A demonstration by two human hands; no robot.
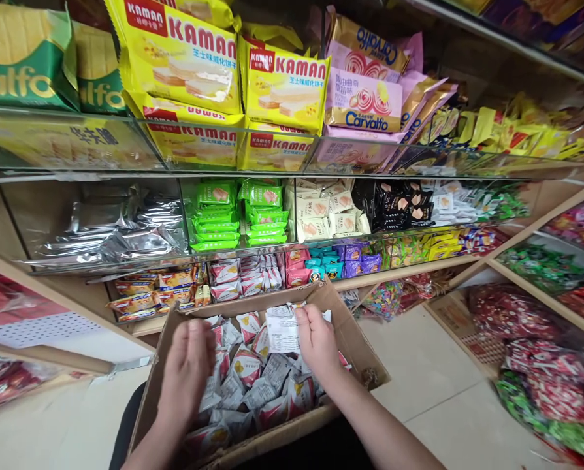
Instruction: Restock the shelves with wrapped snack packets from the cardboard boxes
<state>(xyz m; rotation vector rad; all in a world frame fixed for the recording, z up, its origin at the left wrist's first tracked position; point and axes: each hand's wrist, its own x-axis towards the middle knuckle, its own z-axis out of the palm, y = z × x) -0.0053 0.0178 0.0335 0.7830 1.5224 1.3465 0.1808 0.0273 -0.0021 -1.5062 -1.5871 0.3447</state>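
Observation:
An open cardboard box (355, 333) full of small white-and-pink snack packets (247, 365) sits low in front of me. My right hand (319, 343) is over the box's right side, its thumb and fingers closed on a white snack packet (283, 333) with its printed back showing. At the left inside of the box is my left hand (189, 362), fingers curled together. Whatever may be between those fingers is hidden from view. Similar white-and-pink packets (225, 281) stand in rows on the bottom shelf just behind the box.
Glass-fronted shelves rise ahead, with yellow wafer packs (194, 65), green packets (216, 212) and silver packets (110, 225). Further packets in pink, teal and purple (353, 260) share the bottom shelf. Bagged red sweets (512, 313) lie on the tiled floor (434, 365) at right.

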